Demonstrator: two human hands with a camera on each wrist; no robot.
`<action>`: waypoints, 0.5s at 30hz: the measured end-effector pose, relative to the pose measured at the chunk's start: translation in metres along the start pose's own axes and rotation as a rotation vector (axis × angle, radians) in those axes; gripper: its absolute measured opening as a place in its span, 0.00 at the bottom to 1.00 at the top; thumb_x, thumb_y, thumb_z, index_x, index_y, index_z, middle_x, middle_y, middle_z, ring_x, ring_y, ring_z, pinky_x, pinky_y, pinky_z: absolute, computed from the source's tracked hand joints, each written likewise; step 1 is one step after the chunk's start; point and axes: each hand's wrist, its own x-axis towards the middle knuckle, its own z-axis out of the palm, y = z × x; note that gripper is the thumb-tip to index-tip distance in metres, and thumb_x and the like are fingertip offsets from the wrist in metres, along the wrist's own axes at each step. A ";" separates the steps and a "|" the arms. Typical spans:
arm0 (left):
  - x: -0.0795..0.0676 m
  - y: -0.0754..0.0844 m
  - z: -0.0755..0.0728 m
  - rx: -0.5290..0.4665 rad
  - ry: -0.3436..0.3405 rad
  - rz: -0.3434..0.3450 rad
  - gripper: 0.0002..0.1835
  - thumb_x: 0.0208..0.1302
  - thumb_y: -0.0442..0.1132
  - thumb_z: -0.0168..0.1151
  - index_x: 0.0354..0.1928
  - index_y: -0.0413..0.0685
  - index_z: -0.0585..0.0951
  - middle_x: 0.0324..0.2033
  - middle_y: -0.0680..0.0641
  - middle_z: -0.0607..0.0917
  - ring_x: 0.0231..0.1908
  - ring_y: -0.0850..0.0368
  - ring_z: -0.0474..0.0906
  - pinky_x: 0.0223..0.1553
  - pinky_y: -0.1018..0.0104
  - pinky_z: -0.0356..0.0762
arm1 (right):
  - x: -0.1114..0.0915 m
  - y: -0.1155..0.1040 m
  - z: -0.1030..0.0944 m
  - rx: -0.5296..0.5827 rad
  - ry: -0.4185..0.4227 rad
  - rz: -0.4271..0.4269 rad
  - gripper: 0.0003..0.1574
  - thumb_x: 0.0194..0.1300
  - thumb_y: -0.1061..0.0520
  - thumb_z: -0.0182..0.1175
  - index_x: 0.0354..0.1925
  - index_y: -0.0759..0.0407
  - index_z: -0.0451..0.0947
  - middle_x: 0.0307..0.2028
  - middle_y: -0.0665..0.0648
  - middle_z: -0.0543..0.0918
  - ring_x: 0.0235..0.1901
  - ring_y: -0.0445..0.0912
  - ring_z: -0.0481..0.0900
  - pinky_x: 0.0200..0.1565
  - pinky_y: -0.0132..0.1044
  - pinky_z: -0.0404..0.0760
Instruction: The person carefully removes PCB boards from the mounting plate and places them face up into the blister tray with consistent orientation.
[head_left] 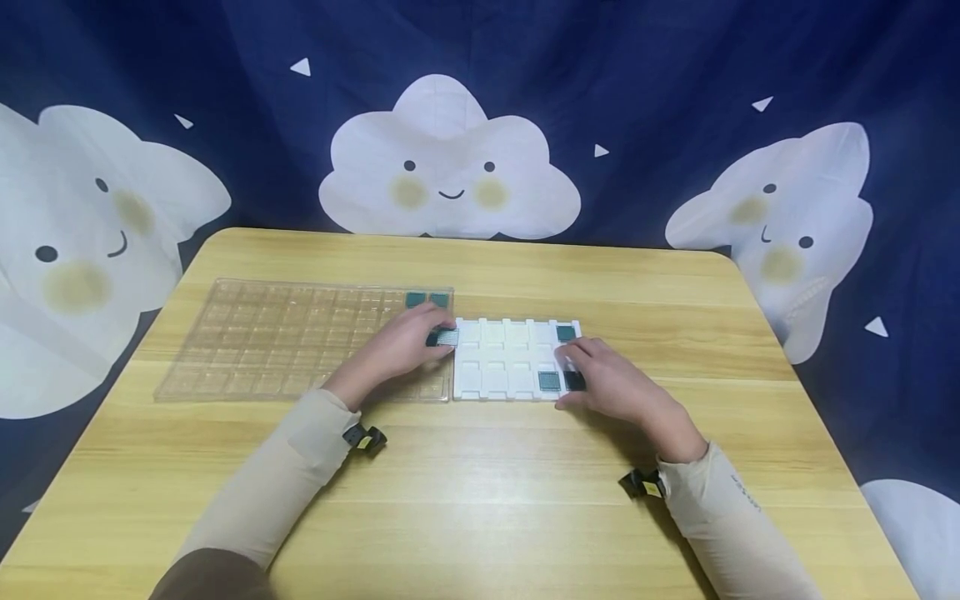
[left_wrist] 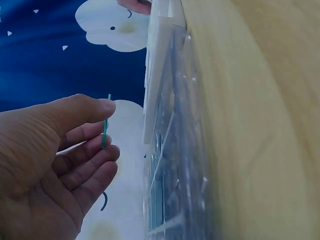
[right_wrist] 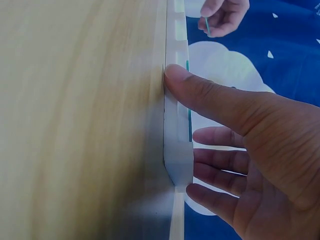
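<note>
My left hand (head_left: 408, 340) pinches a thin green square chip (left_wrist: 106, 125) between thumb and fingertips, seen edge-on in the left wrist view. It hovers where the clear plastic tray (head_left: 300, 398) meets the white compartment tray (head_left: 495, 360). Two green chips (head_left: 415, 300) sit in the clear tray's far right corner. At the white tray's right end is my right hand (head_left: 611, 383), its thumb against the near side and its relaxed fingertips at the top surface. Three chips lie there: one in the far right compartment (head_left: 566, 333), one near the front (head_left: 549, 381), and another partly hidden by that hand.
Both trays lie end to end on a wooden table (head_left: 480, 500). Dark blue cloth with white clouds (head_left: 450, 158) hangs behind the table. A small black device (head_left: 365, 437) is strapped at the left wrist, and another (head_left: 642, 483) at the right.
</note>
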 end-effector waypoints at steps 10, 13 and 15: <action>-0.011 -0.003 -0.002 0.006 -0.028 0.004 0.21 0.60 0.42 0.70 0.55 0.44 0.81 0.57 0.42 0.79 0.63 0.41 0.68 0.66 0.47 0.63 | 0.000 0.001 0.000 -0.004 0.017 -0.018 0.49 0.51 0.41 0.75 0.62 0.65 0.71 0.58 0.66 0.73 0.59 0.58 0.70 0.62 0.50 0.70; -0.014 -0.003 -0.002 0.015 -0.046 -0.004 0.21 0.60 0.43 0.70 0.55 0.44 0.81 0.57 0.42 0.79 0.65 0.39 0.65 0.67 0.46 0.61 | 0.000 0.001 0.001 -0.002 0.019 -0.017 0.49 0.51 0.41 0.75 0.62 0.65 0.71 0.58 0.66 0.73 0.58 0.58 0.70 0.62 0.50 0.71; -0.016 -0.004 -0.001 0.020 -0.061 -0.012 0.21 0.60 0.44 0.70 0.54 0.45 0.81 0.57 0.42 0.79 0.66 0.39 0.64 0.66 0.45 0.62 | 0.000 0.001 0.001 -0.001 0.019 -0.016 0.49 0.51 0.41 0.75 0.62 0.65 0.71 0.58 0.66 0.73 0.58 0.58 0.70 0.62 0.50 0.71</action>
